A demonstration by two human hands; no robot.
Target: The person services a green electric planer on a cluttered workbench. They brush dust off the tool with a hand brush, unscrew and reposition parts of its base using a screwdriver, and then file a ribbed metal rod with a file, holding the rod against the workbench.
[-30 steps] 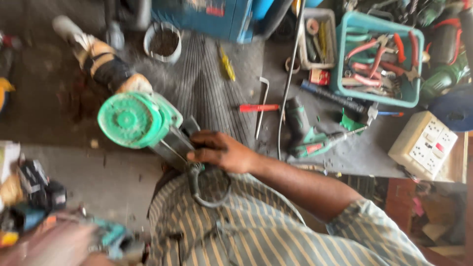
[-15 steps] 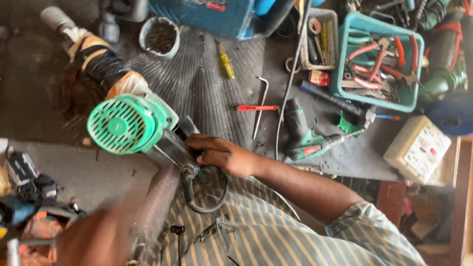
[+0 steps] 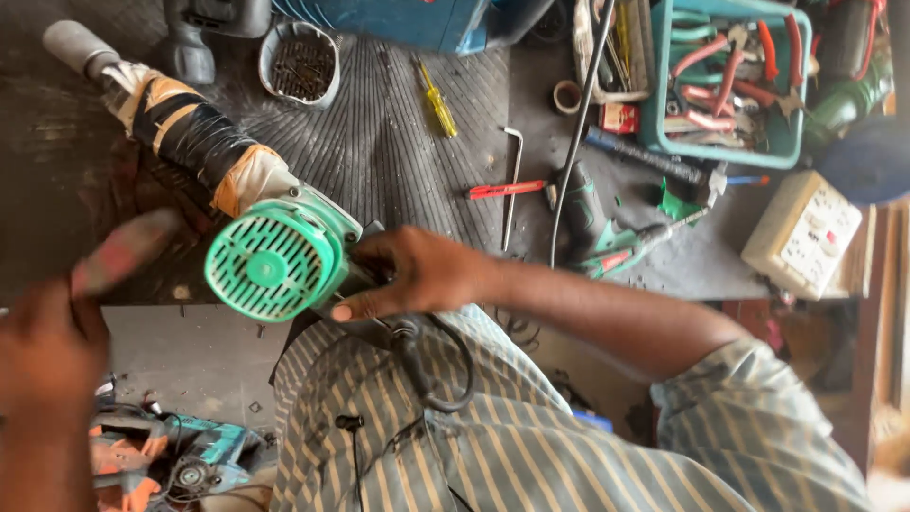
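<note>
The right hand (image 3: 417,275) is gripping the green power tool (image 3: 275,261), steadying it against the lap; the blurred left hand (image 3: 47,341) is rising, grip unclear.

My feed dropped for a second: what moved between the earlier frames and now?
The left hand has risen from the bottom left corner, blurred in motion, with a reddish tool handle at its fingertips; its grip is too blurred to judge. The right hand stays clamped on the green power tool at the workbench edge. Screwdriver, hex key and tool tray lie as before.
</note>
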